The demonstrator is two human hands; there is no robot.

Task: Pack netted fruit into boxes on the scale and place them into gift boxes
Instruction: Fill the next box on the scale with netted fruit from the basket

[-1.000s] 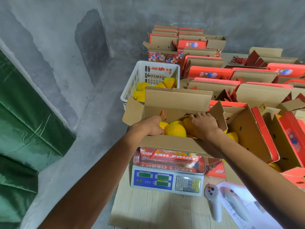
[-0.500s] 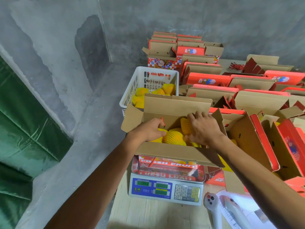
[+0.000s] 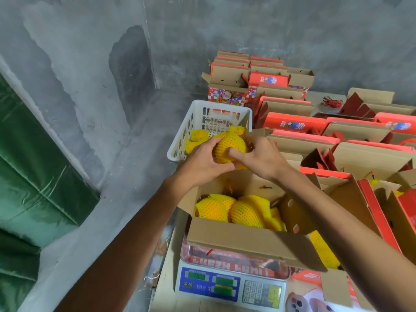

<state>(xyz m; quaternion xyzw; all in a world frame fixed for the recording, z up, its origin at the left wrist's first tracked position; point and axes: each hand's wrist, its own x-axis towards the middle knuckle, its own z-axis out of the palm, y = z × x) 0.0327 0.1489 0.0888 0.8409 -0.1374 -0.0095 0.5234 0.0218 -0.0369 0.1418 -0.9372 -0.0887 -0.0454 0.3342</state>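
Both hands hold one yellow netted fruit [image 3: 229,145] in the air, above the far flap of the open cardboard box [image 3: 243,237]. My left hand [image 3: 202,161] grips it from the left and below. My right hand [image 3: 261,156] grips it from the right, thumb pressed on its front. The box stands on the blue-fronted scale [image 3: 227,287] and holds several more netted fruit [image 3: 238,210]. A white plastic basket [image 3: 198,129] behind the hands holds more netted fruit [image 3: 198,136].
Many open red and brown gift boxes [image 3: 351,140] fill the table to the right and back. One open gift box [image 3: 382,212] stands right beside the scale. A white handheld device [image 3: 301,305] lies at the bottom right. Concrete wall and green sheet [image 3: 33,176] are left.
Both hands rose out of the box on the scale and moved toward the basket. They now hold a single netted fruit between them above the box's far flap.
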